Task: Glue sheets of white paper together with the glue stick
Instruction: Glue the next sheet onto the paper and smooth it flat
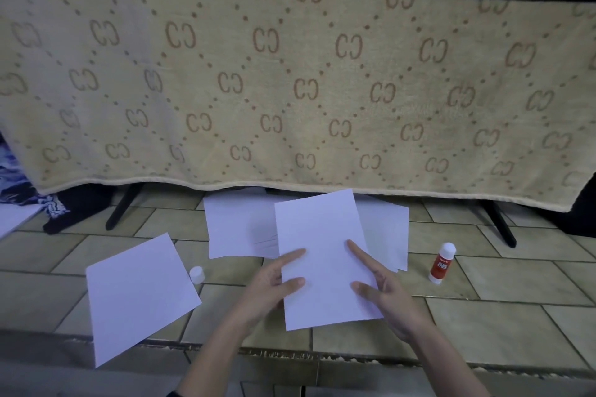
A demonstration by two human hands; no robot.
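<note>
Both hands, left hand and right hand, pinching the white paper sheet by its side edges over the tiled floor; glue stick upright, uncapped, just right, nearer the right hand.

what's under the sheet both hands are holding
Under the held sheet, more white sheets lie on the tiled floor, showing at both its sides. How far they run beneath it is covered.
</note>
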